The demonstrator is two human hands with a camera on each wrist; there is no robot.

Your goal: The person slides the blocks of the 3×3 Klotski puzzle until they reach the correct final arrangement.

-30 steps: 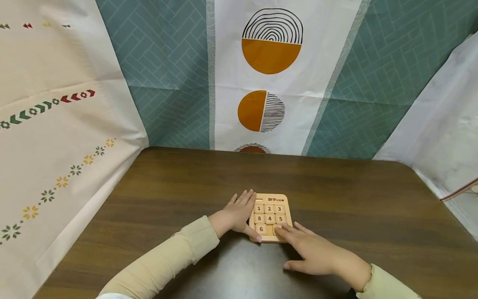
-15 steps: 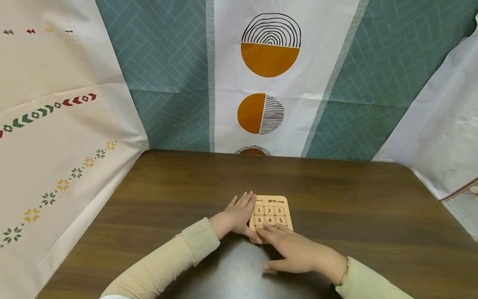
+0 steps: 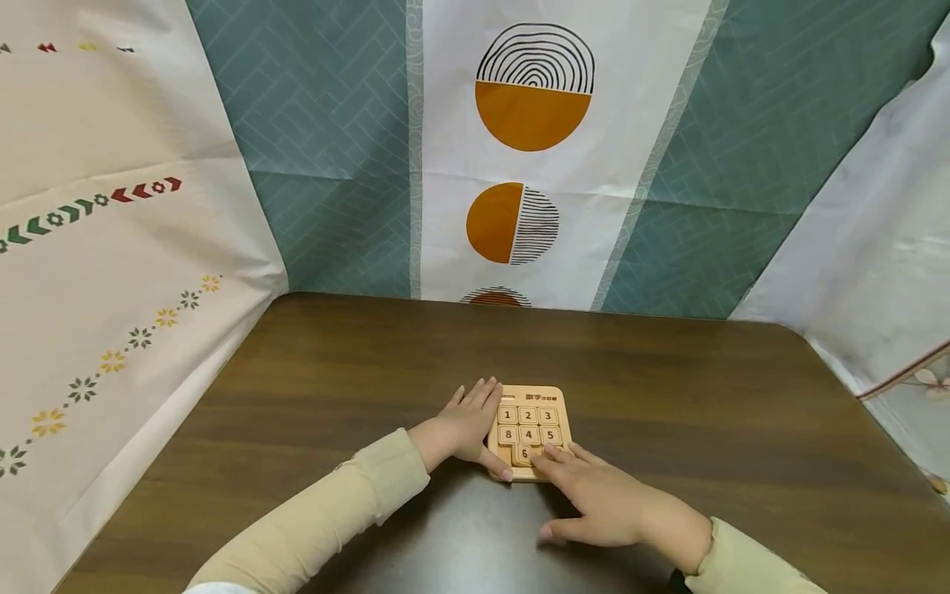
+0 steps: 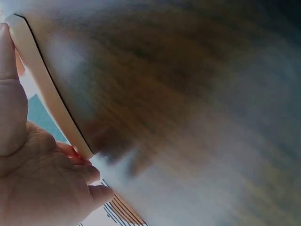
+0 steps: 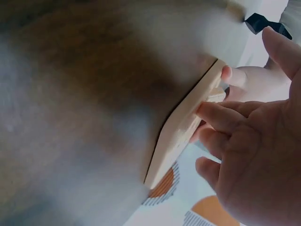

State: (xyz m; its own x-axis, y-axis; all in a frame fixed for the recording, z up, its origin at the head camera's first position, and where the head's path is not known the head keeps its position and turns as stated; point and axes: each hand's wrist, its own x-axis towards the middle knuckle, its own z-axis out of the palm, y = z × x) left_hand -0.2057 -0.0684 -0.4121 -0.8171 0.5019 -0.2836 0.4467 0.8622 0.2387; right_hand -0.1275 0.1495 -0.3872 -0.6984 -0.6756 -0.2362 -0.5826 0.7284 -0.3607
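A wooden number slide puzzle (image 3: 530, 394) lies flat on the table in the head view. Its upper rows read 1, 2, 3 and 8, 4, 5; the 6 tile (image 3: 524, 454) stands near the middle of the bottom row, with a gap to its left. My left hand (image 3: 466, 425) holds the board's left side, fingers along the far part and thumb at the near corner. My right hand (image 3: 612, 499) reaches over the near right corner, fingertips at the bottom row beside the 6, thumb spread away. Its fingers partly hide the bottom right tile.
The brown table (image 3: 371, 355) extends around the puzzle on all sides. Behind it hangs a teal and white curtain (image 3: 341, 165) with orange circles. A cream patterned cloth (image 3: 134, 247) borders the left side, and a pale cloth (image 3: 876, 247) the right.
The 6 tile has slid right from the bottom left slot, leaving the gap there. My right hand swept left over the bottom row, then drew back right. The left hand stays on the board.
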